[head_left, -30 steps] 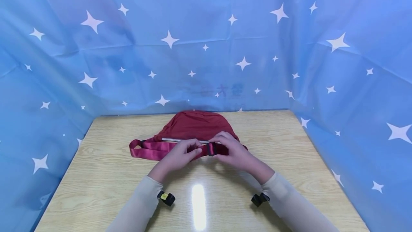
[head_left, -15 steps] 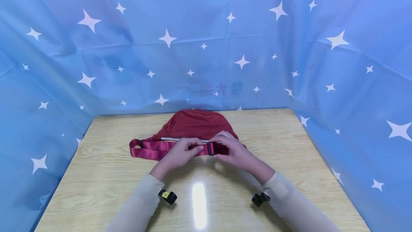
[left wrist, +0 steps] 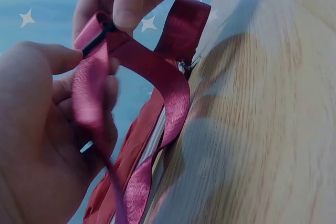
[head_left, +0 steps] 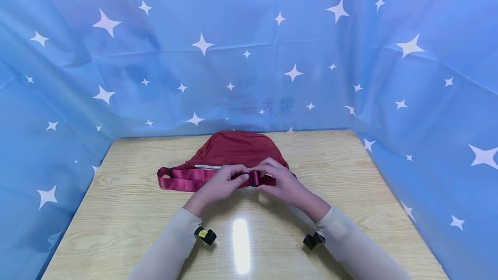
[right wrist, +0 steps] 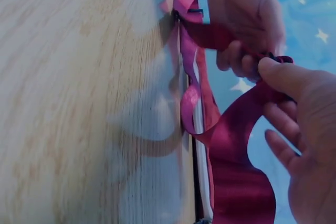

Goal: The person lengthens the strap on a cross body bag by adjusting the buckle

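A dark red waist bag lies near the back of the table, its shiny magenta webbing strap running along the front. The black strap adjuster is raised between the two hands. My left hand pinches the strap just left of this adjuster; in the left wrist view a strap length passes by its fingers. At the adjuster, my right hand grips the strap, its thumb pressed at the buckle in the right wrist view. Beyond, a strap loop hangs down.
The wooden table has a bright light reflection in front of the hands. A blue curtain with white stars closes off the back and sides. Each wrist wears a black camera band. A light zipper edges the bag.
My left fingers have shifted slightly right, nearer the adjuster, so less strap shows between the hands. The right hand has barely moved, and the bag stays in place.
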Tool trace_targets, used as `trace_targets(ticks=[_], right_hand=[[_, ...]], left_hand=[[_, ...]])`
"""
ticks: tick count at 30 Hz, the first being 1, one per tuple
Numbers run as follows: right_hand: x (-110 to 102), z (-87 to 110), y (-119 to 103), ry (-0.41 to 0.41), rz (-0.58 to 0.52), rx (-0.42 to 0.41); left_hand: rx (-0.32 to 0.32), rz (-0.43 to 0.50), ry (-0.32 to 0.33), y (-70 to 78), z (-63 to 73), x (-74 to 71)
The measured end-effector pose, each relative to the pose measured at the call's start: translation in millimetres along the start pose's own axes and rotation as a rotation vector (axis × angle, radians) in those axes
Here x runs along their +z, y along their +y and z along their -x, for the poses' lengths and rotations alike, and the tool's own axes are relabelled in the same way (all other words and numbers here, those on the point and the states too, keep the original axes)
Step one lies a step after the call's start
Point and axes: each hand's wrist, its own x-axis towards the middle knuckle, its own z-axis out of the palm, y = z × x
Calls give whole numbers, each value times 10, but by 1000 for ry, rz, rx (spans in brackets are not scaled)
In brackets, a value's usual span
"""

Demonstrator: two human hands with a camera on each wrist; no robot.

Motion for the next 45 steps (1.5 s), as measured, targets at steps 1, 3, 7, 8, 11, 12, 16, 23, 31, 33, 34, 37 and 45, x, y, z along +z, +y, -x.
trace_targets(ticks=[1, 3, 7, 8, 11, 12, 16, 23, 31, 33, 34, 37, 45], right_hand=[[-2, 2, 0, 6, -9, 0], [-9, 5, -3, 17, -23, 3], [-21, 15, 1, 32, -36, 9], [-23, 18, 5, 36, -36, 11], [-28, 25, 13, 39, -43, 21], [-31, 25, 11, 39, -50, 26], [-47, 19, 0, 27, -81, 31], [-56, -8, -16, 16, -88, -31], [17, -36, 6, 33, -101, -51], [22, -37, 0, 43, -90, -57], [22, -36, -1, 45, -84, -61], [13, -36, -12, 47, -75, -54], [-30, -25, -23, 40, -78, 21]], left_hand=[[-11, -10, 2, -7, 11, -10], [-28, -31, 17, -34, 37, -32], [-43, -77, 43, -106, 86, -71], [-38, -84, 44, -122, 94, -75], [-20, -87, 34, -147, 102, -76], [-15, -83, 31, -149, 100, -72], [0, -54, 28, -134, 90, -53], [40, -16, 10, -22, 48, -32], [50, 18, -26, 117, -26, 2], [55, 2, -17, 109, -23, -6], [56, -12, -12, 94, -20, -12], [30, -55, 7, 30, 6, -28], [-26, -118, 32, -51, 114, -90]])
